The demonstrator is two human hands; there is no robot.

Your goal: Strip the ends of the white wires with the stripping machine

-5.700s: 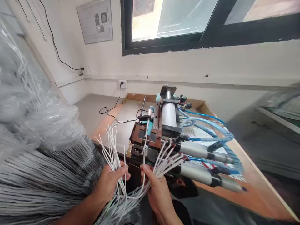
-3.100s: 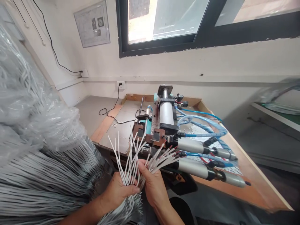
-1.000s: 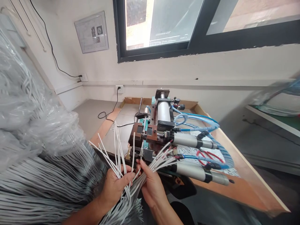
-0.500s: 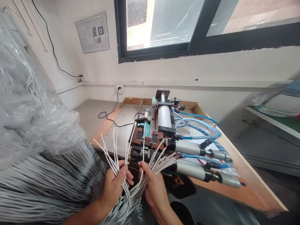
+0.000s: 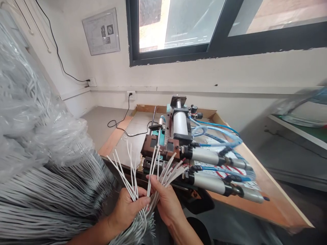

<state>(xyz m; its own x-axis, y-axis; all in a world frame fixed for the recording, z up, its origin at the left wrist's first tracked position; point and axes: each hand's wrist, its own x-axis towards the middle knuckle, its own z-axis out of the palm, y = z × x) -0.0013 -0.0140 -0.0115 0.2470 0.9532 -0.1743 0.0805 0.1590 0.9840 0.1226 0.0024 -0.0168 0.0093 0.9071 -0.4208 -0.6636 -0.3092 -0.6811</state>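
Several blue hoses [image 5: 209,145] flank the machine [image 5: 180,123] beyond hands [image 5: 167,200] holding white wires [image 5: 132,192].

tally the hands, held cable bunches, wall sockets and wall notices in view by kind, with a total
Left hand and right hand: 2
Left-hand cable bunch and right-hand cable bunch: 2
Left wall socket and right wall socket: 2
Wall notice: 1
Total: 7

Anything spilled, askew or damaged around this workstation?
Small white scraps lie loose on the tabletop left of the machine and beneath the blue hoses, resembling unswept litter. The window frame's lower edge looks ragged.
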